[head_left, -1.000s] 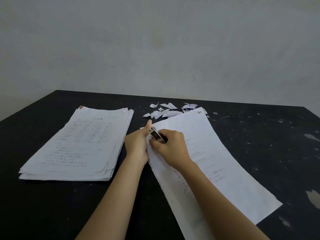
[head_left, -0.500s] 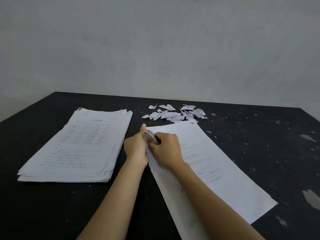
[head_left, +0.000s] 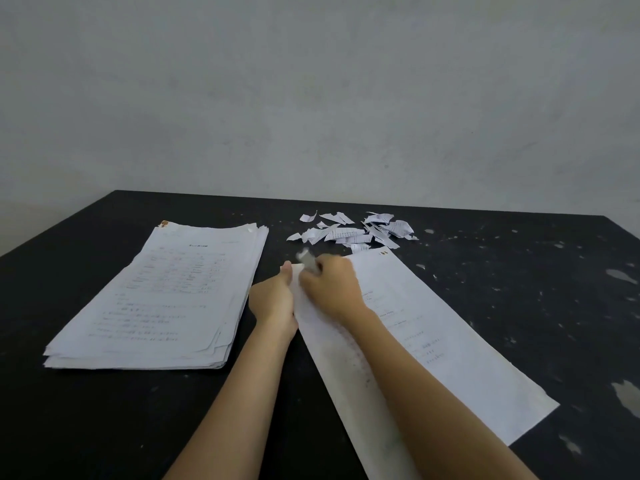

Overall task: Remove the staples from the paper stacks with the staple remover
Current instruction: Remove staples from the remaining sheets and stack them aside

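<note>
A thin stapled set of white papers (head_left: 433, 341) lies slanted on the black table (head_left: 104, 427) in front of me. My left hand (head_left: 272, 299) pinches its upper left corner, thumb on top. My right hand (head_left: 330, 287) grips a small metal staple remover (head_left: 308, 259), blurred by motion, at that same corner. The staple itself is hidden. A thick stack of printed papers (head_left: 166, 299) lies to the left of my hands.
A heap of torn paper scraps (head_left: 356, 232) lies just beyond the set of papers, near the table's far edge. The table top is speckled with pale chipped spots on the right. A plain grey wall stands behind.
The staple remover has jerked up and away from the corner and is now blurred. The set of papers has slid slightly toward me, away from the scraps.
</note>
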`<state>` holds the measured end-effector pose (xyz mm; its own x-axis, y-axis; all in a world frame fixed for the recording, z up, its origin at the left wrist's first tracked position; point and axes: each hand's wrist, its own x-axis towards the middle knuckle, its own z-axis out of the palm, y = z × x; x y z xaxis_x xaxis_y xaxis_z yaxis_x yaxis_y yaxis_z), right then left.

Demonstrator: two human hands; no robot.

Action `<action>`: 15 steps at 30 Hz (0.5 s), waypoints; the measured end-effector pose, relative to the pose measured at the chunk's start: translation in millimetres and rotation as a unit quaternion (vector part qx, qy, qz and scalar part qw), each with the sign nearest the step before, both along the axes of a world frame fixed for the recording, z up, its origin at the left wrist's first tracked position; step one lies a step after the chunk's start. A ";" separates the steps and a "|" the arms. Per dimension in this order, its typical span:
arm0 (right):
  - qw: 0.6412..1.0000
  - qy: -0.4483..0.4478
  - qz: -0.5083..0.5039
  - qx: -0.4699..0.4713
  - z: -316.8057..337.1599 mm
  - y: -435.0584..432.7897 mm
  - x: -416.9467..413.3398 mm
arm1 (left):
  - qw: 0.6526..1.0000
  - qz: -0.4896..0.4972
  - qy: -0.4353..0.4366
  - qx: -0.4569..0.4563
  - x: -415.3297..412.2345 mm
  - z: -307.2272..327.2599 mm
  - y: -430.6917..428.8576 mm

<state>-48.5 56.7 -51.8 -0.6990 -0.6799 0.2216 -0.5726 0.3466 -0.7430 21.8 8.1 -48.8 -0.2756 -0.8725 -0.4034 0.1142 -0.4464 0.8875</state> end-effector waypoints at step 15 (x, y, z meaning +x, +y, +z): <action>0.944 -0.306 -0.101 -0.071 29.4 -13.5 -61.2 | 0.971 -0.083 -0.132 -0.179 8.6 -0.6 -10.6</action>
